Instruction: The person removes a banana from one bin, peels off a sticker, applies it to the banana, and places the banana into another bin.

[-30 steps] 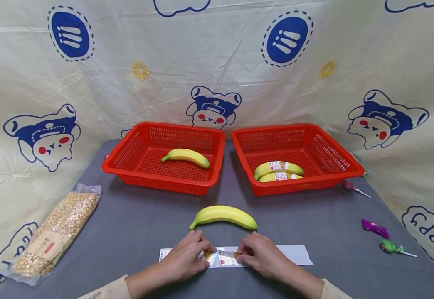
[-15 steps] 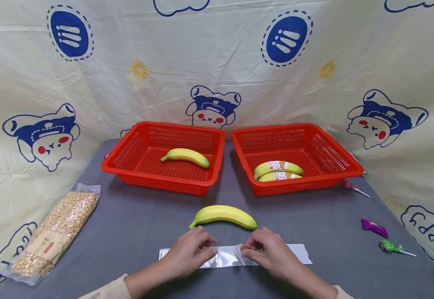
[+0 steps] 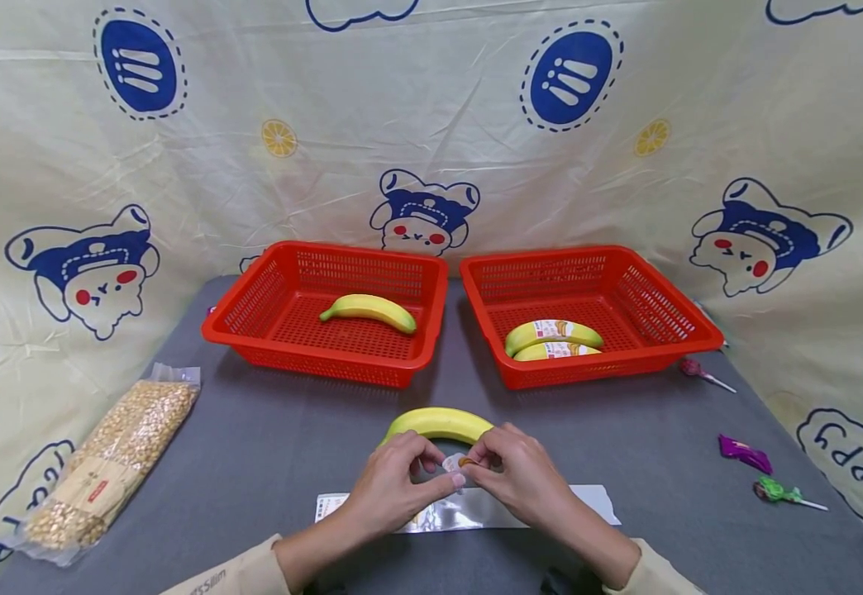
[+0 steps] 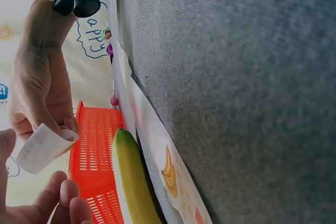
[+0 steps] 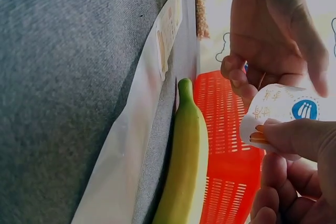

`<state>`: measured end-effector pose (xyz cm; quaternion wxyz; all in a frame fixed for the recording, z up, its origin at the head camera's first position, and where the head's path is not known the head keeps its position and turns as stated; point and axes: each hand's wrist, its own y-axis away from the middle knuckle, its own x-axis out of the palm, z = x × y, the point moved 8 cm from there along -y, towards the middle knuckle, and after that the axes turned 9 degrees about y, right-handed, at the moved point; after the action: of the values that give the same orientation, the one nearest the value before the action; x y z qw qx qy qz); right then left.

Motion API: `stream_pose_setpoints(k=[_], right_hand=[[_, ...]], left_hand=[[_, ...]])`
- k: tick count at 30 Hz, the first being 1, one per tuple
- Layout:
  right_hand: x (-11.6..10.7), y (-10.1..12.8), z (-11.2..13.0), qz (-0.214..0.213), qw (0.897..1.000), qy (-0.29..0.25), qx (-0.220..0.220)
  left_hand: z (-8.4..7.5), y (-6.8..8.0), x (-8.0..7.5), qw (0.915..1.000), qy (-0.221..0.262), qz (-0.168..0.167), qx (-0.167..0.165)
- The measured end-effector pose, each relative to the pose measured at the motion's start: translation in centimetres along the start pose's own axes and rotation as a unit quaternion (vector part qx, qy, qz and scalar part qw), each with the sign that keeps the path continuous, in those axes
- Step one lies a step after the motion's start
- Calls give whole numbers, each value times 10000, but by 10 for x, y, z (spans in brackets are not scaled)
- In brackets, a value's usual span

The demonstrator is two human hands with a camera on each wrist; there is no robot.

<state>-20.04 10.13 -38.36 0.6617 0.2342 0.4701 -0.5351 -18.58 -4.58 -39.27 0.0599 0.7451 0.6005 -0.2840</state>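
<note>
A white printed sticker (image 5: 273, 103) with a blue emblem is pinched between thumb and fingers of my right hand (image 3: 524, 475), curling up off its grip. My left hand (image 3: 398, 479) is beside the sticker's other end, thumb and fingers spread apart around it; in the left wrist view a gap shows between those fingers and the sticker. Below both hands lies the backing strip (image 3: 491, 510), shiny and bare in its middle, with printed stickers (image 4: 169, 174) at its left part. A yellow banana (image 3: 439, 421) rests just behind, partly covered by the hands in the head view.
The left red basket (image 3: 312, 364) contains one plain banana (image 3: 372, 311). In the right red basket (image 3: 625, 364) lie two labelled bananas (image 3: 554, 334). A bag of kernels (image 3: 115, 463) is at left; lollipops (image 3: 777, 491) and a purple-wrapped candy (image 3: 746, 454) are at right.
The sticker has come off the strip in my right hand and been lifted toward the banana. My left hand has moved up and right, from the strip to the sticker's side.
</note>
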Motion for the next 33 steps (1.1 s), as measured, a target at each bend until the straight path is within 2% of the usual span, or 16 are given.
stream_pose_setpoints(k=[7,12,20,26,33], right_hand=[[3,0,0,118,9991,-376,-169],[9,-2,-12,495,9958,-758,131],[10,-24,-27,405,9962,-660,399],[15,-47,-37,426,9967,-258,635],[25,-63,-43,691,9949,-128,718]], left_hand=[[2,1,-5,9996,99,-145,206],[1,-5,-7,9989,-11,-98,449],[7,-37,-13,9984,-562,12,66],[18,-62,-14,9934,-1147,45,-54],[27,-73,-10,9906,-1363,121,-43]])
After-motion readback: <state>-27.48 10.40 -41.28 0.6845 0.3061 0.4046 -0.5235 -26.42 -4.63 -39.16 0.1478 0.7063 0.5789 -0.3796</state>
